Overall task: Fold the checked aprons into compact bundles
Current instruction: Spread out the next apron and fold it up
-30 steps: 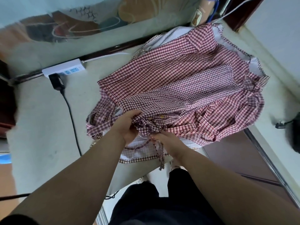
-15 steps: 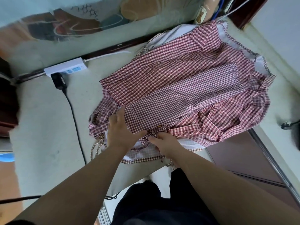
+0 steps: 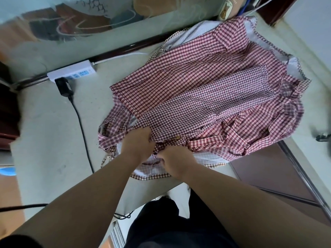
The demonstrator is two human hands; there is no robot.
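A heap of red-and-white checked aprons [image 3: 206, 93] lies spread on the pale tabletop [image 3: 53, 140], with white linings and loose straps showing at its edges. The top apron has a finer check down its middle. My left hand [image 3: 138, 144] grips the near edge of that top apron, fingers curled into the cloth. Just to its right, my right hand [image 3: 174, 161] pinches bunched fabric and a strap at the same near edge. Both hands sit at the heap's front, close to the table's near edge.
A white power strip [image 3: 71, 71] lies at the back left with a black plug [image 3: 63, 86] and cable running toward me. A glass partition stands behind the table. A brown cabinet [image 3: 268, 169] sits below on the right. A dark object [image 3: 323, 136] lies at the right edge.
My left hand lay flat on the cloth half a second ago; now its fingers are curled into the apron's near edge. My right hand stays at the bunched edge.
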